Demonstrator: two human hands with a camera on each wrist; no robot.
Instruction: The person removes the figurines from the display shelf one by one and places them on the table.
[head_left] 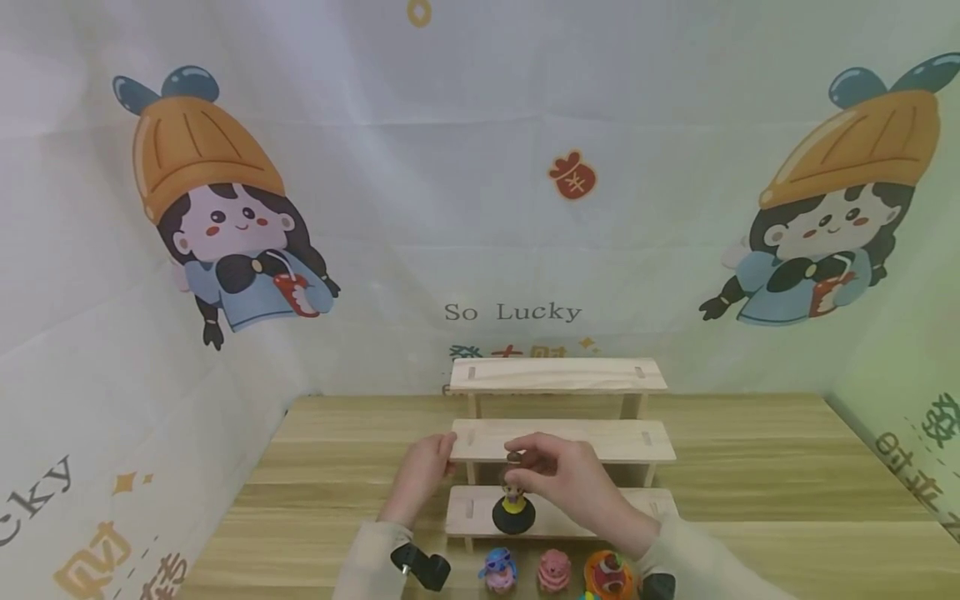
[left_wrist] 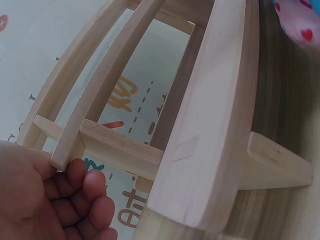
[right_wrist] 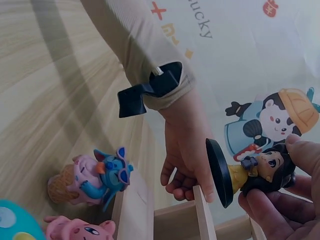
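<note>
A wooden three-tier display stand point(head_left: 585, 440) stands on the table. At the left end of its middle tier, my left hand point(head_left: 425, 467) grips the board; in the left wrist view the thumb and curled fingers point(left_wrist: 97, 212) meet at the board's tip. My right hand point(head_left: 573, 479) pinches a small figurine point(right_wrist: 254, 170) by its dark-haired head. This figurine wears a yellow dress and has a round black base point(head_left: 513, 517). In the head view it appears upright over the left part of the lowest tier; whether the base touches the board I cannot tell.
In front of the stand are a blue figure with sunglasses on a pink ice-cream cone point(right_wrist: 92, 180), a pink figure point(head_left: 554, 571) and an orange round toy point(head_left: 609, 575). A printed cloth point(head_left: 390, 217) hangs behind and beside the wood-grain table point(head_left: 750, 467).
</note>
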